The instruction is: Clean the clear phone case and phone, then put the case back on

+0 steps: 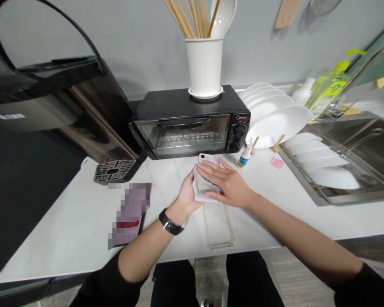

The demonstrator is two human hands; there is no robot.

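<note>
My left hand (188, 194) is closed around the left edge of a pale pink-lilac phone (213, 158), its round camera dot showing at the top corner. A light grey cloth (203, 184) covers most of the phone. Over the cloth lies my right hand (228, 183), its fingers and thumb pressing the fabric against the phone. Just below, a clear phone case (220, 228) rests on the white counter, partly under the phone. A small dropper bottle (244, 157) with a blue label stands to the right of my hands.
A black toaster oven (192, 128) sits behind, a white cup (205, 64) of chopsticks on top. At left are a black-and-silver dispenser (115, 168) and a pixelated phone-like slab (132, 213). White plates (280, 128), a pink note (277, 162) and the sink (326, 200) lie right.
</note>
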